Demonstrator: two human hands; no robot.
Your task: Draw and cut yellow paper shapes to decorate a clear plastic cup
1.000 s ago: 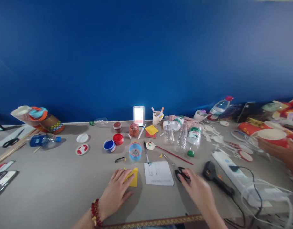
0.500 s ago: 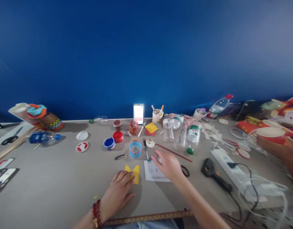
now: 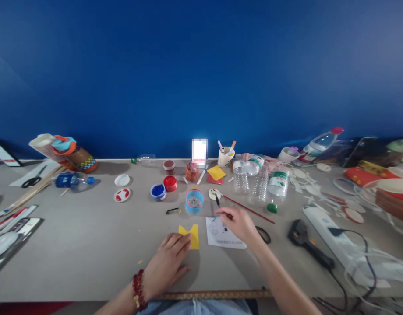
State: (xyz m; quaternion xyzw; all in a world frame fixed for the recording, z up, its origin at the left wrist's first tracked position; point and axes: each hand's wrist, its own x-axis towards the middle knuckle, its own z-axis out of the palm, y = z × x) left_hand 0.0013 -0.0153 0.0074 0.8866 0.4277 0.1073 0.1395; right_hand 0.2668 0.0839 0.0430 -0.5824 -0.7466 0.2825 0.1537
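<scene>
My left hand (image 3: 168, 258) rests on the table, fingers stretched out and lying over the left part of a yellow piece of paper (image 3: 194, 236) with a V-shaped notch in its top edge. To the right, my right hand (image 3: 239, 225) hovers over a printed white sheet (image 3: 217, 234), its fingers pinched around the near end of a black pen (image 3: 217, 200). The pen points away from me, beside a round white lid (image 3: 213, 194) with paint marks. Beyond the yellow paper stands a blue transparent cup-like ring (image 3: 194, 201).
Blue (image 3: 158, 191) and red paint jars (image 3: 170, 183) stand left of centre. A red stick (image 3: 250, 210) lies right of the lid. Clear plastic bottles (image 3: 277, 186), a glue gun (image 3: 308, 245) and a power strip (image 3: 333, 240) are on the right, where another person's hand (image 3: 394, 205) shows.
My right hand has closed on the pen, which lay on the table before, and lifted it. My left hand stays on the yellow paper. The view has shifted slightly.
</scene>
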